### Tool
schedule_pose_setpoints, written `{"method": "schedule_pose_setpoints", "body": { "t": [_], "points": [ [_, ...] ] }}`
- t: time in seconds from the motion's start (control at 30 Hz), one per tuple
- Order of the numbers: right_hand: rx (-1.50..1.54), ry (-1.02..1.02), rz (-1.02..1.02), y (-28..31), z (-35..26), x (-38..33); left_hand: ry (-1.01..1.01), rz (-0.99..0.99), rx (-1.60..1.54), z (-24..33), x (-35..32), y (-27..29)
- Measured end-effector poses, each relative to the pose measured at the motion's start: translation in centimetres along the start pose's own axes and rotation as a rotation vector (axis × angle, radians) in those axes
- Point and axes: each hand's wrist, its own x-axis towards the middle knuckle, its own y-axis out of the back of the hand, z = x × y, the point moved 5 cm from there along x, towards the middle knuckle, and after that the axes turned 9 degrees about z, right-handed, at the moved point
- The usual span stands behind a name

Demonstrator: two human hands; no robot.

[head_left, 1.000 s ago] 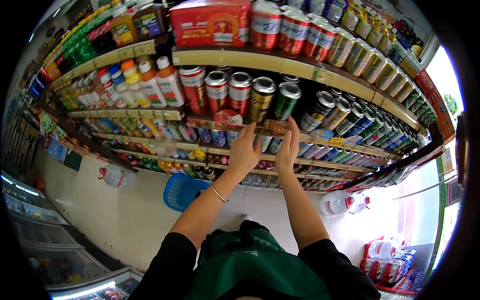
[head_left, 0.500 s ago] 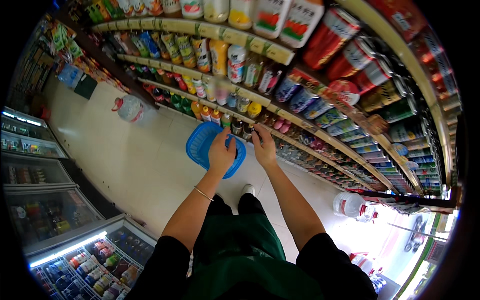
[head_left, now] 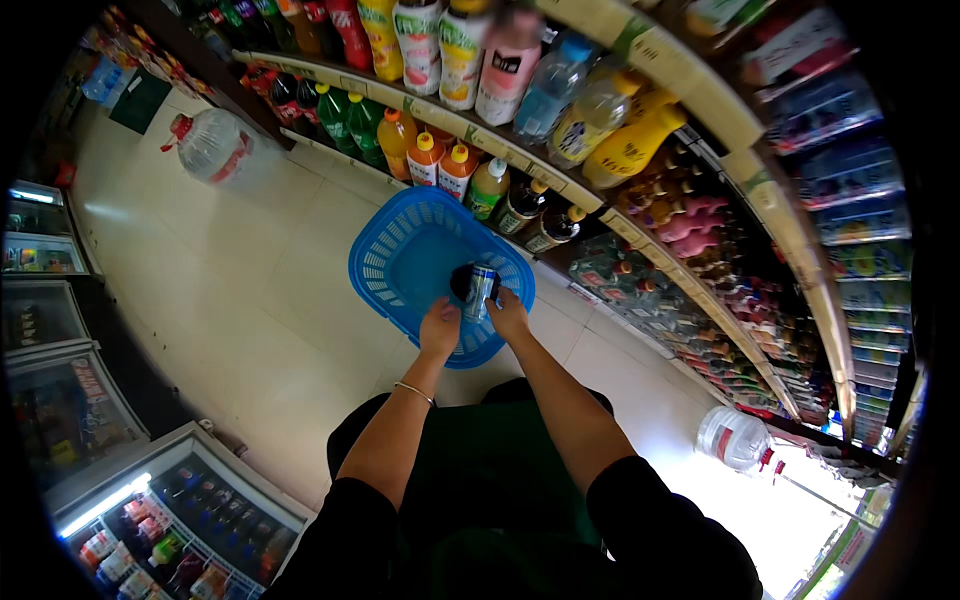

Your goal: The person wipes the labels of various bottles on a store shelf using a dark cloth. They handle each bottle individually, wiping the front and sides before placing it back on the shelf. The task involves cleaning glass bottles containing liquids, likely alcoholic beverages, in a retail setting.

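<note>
A blue plastic basket (head_left: 365, 265) with slotted sides stands on the floor in front of me. Over its right part, a blue and silver drink can (head_left: 480, 292) is tilted nearly upright. The fingers of my right hand (head_left: 510, 315) close on the can's right side. My left hand (head_left: 440, 328), with a bracelet at the wrist, hovers over the basket's near part, its fingers loosely bent and apart. Beside the can lies a round dark thing (head_left: 461, 282), whose kind I cannot make out.
Beyond the basket, low shelves hold juice bottles (head_left: 457, 170), dark-capped bottles (head_left: 552, 230) and a yellow bottle (head_left: 632, 147) lying tilted. Large water jugs (head_left: 215, 147) (head_left: 735, 440) stand on the floor at both sides. Glass-topped freezers (head_left: 190, 520) line the left.
My view has dropped closer to the basket and lower shelf, with my knees bent. Both hands have moved down over the basket, and the can now shows plainly between them.
</note>
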Motion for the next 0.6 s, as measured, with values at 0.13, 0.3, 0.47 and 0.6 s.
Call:
{"method": "schedule_pose_setpoints", "body": {
  "t": [0.13,0.3,0.47,0.6],
  "points": [
    [0.056,-0.221,0.005,-7.2,6.8,5.4,0.332,-0.033,-0.071,-8.0,4.2,-5.1],
    [0.093,-0.497,0.085,-14.7,12.7,10.9,0.702,-0.026,-0.330,-13.0,8.0,-9.7],
    [-0.135,-0.600,0.125,-16.7,10.3,12.3,0.774,-0.090,-0.598,-16.1,11.7,-12.2],
    [-0.214,-0.528,0.093,-16.4,9.3,12.2,0.754,-0.098,-0.607,-17.2,13.1,-14.0]
  ]
}}
